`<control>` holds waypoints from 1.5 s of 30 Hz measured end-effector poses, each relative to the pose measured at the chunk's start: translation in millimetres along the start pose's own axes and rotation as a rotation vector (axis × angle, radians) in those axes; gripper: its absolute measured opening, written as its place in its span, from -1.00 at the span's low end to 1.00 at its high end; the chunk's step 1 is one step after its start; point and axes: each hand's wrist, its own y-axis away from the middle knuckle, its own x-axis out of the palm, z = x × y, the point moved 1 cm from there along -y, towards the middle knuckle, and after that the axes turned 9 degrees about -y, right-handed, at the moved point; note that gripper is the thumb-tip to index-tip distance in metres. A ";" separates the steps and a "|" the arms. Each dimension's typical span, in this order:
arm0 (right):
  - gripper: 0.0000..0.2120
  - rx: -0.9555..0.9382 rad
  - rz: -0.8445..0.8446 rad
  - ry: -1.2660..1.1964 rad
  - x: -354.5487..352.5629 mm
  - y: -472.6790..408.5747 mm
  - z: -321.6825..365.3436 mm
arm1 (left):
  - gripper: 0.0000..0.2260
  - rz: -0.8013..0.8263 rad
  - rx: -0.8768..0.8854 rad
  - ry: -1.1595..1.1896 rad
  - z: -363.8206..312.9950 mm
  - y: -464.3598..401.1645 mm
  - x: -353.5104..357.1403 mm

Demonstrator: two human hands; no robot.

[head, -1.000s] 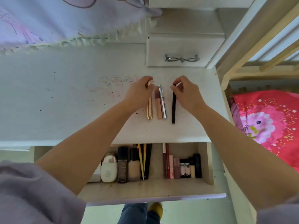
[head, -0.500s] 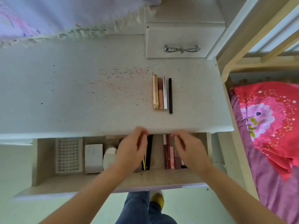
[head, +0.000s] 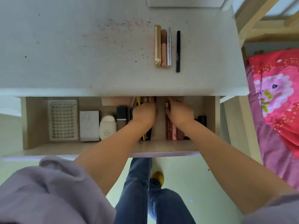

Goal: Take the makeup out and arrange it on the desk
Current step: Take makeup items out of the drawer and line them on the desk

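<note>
Four slim makeup items lie side by side on the white desk [head: 80,62]: a gold tube [head: 157,46], a nude tube [head: 163,49], a silver tube [head: 169,47] and a black pen [head: 178,51]. Below the desk edge the drawer [head: 64,149] stands pulled out. My left hand [head: 144,112] reaches into it, fingers curled over slim black and yellow pencils [head: 146,135]. My right hand [head: 179,113] is beside it, thumb and fingers around a maroon, silver-tipped pencil [head: 167,123] among red and pink tubes [head: 174,132]. The desk edge hides my fingertips.
The drawer's left part holds a false-lash tray [head: 63,120], a white box [head: 89,126], a white bottle [head: 107,126] and a dark-capped foundation bottle [head: 121,117]. Black lipsticks [head: 202,120] stand at its right. A bed with red floral bedding [head: 275,94] is to the right.
Both hands left the four items lined up on the desk, dropped into the drawer and have now closed over pencils there. The view tilted downward.
</note>
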 end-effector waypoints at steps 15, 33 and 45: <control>-0.87 -0.068 0.029 -0.344 -55.7 85.5 13.0 | -0.73 -0.048 -0.044 0.698 29.3 57.7 -32.2; -0.74 -0.017 -0.332 -0.471 -187.8 -57.0 13.6 | -0.89 -0.154 -0.045 0.837 49.2 -8.8 -177.2; -0.73 -0.038 -0.378 -0.427 -176.7 -65.9 42.4 | -0.71 -0.167 -0.058 0.471 36.3 -55.0 -183.5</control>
